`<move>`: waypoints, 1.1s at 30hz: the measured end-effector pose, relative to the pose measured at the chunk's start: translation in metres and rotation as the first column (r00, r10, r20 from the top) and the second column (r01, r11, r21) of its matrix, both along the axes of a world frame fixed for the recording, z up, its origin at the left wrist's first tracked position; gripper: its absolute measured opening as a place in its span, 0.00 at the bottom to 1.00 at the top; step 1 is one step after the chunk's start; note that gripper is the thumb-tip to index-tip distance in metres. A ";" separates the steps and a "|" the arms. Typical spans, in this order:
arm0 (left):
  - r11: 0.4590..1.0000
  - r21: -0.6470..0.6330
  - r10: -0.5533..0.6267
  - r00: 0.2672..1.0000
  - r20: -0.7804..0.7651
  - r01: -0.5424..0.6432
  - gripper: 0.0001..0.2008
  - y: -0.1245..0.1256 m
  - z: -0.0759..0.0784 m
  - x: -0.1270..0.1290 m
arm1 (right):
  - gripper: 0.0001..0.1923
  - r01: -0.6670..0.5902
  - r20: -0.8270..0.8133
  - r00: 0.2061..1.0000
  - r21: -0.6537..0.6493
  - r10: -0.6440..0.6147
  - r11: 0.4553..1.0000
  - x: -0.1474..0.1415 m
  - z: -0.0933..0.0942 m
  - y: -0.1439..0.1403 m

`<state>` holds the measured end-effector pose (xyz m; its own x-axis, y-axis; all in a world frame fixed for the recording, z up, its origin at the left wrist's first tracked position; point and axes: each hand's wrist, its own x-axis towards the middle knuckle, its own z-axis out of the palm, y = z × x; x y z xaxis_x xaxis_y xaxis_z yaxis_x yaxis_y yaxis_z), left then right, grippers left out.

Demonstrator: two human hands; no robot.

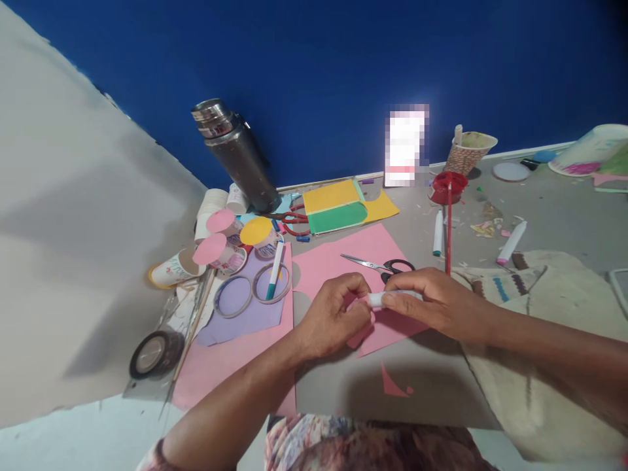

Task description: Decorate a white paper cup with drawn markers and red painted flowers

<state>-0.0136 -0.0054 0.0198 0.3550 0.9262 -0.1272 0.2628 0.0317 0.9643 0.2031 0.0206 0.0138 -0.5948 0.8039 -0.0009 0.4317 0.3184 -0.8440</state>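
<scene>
Glue stick point(387, 299): lies crosswise between my hands, over the pink paper point(343, 261).
Right hand point(432, 301): grips its barrel.
Left hand point(333, 314): pinches its left end, equally near.

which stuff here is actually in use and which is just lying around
In use: left hand, right hand, white tube, pink paper.

Lying about: scissors, steel flask, paper cups, tape roll, red bowl, markers.

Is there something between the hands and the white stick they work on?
Nothing visible. The right hand holds the white stick directly, and the left hand pinches its end, over the pink paper. The scissors lie just behind, apart.
</scene>
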 end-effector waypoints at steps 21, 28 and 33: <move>0.943 -0.331 0.157 0.921 0.356 -0.033 0.08 0.013 -0.011 -0.002 | 0.16 0.060 0.113 0.984 0.523 -0.139 0.850 0.004 -0.005 -0.006; 0.971 -0.239 0.118 0.925 0.361 -0.031 0.06 0.013 -0.012 -0.002 | 0.18 -0.026 0.182 0.977 0.616 -0.110 0.788 0.005 -0.005 -0.011; 0.952 -0.307 0.126 0.919 0.373 -0.005 0.09 0.015 -0.015 -0.004 | 0.19 -0.030 0.186 0.974 0.665 -0.127 0.746 0.005 -0.004 -0.012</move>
<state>-0.0171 0.0091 0.0052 0.3714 0.8904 -0.2632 -0.1383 0.3334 0.9326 0.2082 0.0090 0.0094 -0.6036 0.6759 0.4229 0.5994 0.7344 -0.3183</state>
